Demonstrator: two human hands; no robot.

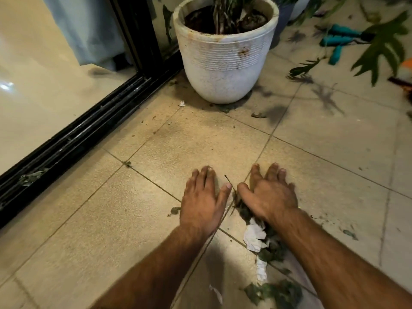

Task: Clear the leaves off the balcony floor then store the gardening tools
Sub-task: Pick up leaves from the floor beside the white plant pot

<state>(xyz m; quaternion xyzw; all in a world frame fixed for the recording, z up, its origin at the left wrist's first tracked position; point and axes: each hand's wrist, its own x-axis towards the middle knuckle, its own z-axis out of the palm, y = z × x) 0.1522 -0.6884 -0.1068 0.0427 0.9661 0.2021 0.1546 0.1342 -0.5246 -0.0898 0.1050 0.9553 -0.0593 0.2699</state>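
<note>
My left hand (201, 200) and my right hand (268, 196) lie flat, palms down, side by side on the beige balcony tiles, fingers spread, holding nothing. A pile of dark green leaves (270, 248) mixed with white paper scraps (254, 236) lies under and behind my right wrist. More leaves (274, 292) sit near the bottom edge. A thin twig (229, 182) pokes up between my thumbs. Teal-handled gardening tools (338, 40) lie on the floor at the far right.
A large white plant pot (223, 63) stands ahead by the black sliding-door track (73, 139). Single leaves lie on the tiles (174, 210) and in the track (31, 177). Green fronds (383, 43) hang over the right side.
</note>
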